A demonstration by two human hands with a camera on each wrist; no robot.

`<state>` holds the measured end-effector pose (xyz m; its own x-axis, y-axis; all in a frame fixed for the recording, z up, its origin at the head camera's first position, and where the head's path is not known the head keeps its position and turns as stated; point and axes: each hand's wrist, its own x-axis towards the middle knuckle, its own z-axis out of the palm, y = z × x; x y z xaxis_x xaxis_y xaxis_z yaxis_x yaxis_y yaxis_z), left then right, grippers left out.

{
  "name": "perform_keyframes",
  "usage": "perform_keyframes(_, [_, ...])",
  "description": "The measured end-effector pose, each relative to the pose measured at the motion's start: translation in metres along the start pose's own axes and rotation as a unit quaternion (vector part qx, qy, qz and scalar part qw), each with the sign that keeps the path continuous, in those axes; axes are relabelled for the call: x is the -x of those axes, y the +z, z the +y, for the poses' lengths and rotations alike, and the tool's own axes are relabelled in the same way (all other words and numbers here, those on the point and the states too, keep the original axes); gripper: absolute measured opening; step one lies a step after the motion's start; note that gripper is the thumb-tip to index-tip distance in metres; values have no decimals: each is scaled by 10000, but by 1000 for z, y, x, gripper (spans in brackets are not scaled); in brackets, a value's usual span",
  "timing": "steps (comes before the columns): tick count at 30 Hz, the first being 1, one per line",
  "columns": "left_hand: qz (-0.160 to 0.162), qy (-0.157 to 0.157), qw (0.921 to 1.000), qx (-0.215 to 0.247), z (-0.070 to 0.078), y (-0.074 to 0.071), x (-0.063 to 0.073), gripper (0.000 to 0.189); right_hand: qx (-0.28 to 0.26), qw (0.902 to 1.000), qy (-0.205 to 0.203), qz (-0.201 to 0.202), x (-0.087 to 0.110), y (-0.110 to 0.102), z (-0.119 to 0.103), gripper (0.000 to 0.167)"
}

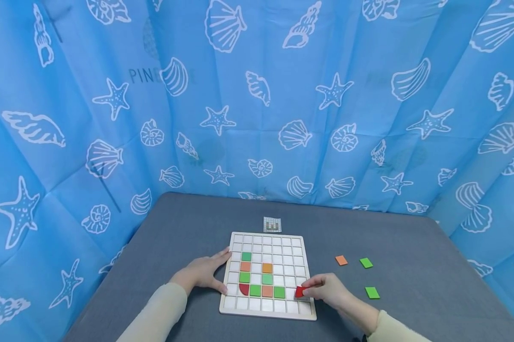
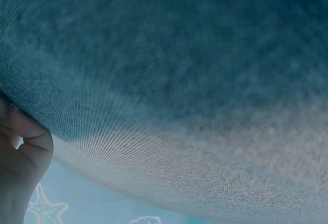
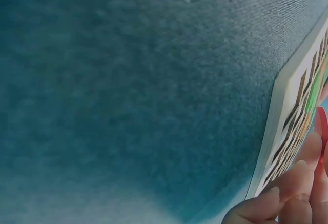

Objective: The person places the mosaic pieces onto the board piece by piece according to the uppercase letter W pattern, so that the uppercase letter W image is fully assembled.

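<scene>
A white gridded board [image 1: 257,313] with a pale wooden rim lies on the table, holding several green and orange square tiles and a red quarter-round tile [image 1: 244,289]. My right hand [image 1: 331,289] pinches a red tile [image 1: 299,291] between thumb and fingers, over the board's right side near the lower corner. The right wrist view also catches this red tile [image 3: 321,124] at its right edge, partly hidden by fingers. My left hand [image 1: 203,271] rests against the board's left rim, thumb and fingers spread along it; the left wrist view shows only part of that hand [image 2: 25,152].
On the grey table [image 1: 188,213], right of the board, lie an orange tile [image 1: 341,260], a green tile [image 1: 366,262] and another green tile [image 1: 372,292]. A small pattern card [image 1: 272,224] lies just beyond the board's far edge. Behind the table hangs a blue seashell-print curtain [image 1: 257,142].
</scene>
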<state>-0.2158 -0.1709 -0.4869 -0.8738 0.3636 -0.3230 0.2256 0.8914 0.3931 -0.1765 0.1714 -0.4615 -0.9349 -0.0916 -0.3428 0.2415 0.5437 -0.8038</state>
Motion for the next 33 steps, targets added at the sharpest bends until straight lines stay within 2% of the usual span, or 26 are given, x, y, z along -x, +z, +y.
perform_keyframes(3, [15,2,10000,21,1,0,0,108,36,9997,-195,-120,-2,5,-1,10])
perform_keyframes(11, [33,-82,10000,-14,5,0,2,107,171,9998,57,-10,-12,13,-3,6])
perform_keyframes(33, [-6,-61,10000,18,3,0,1,108,278,9994,62,-200,-13,20,-12,6])
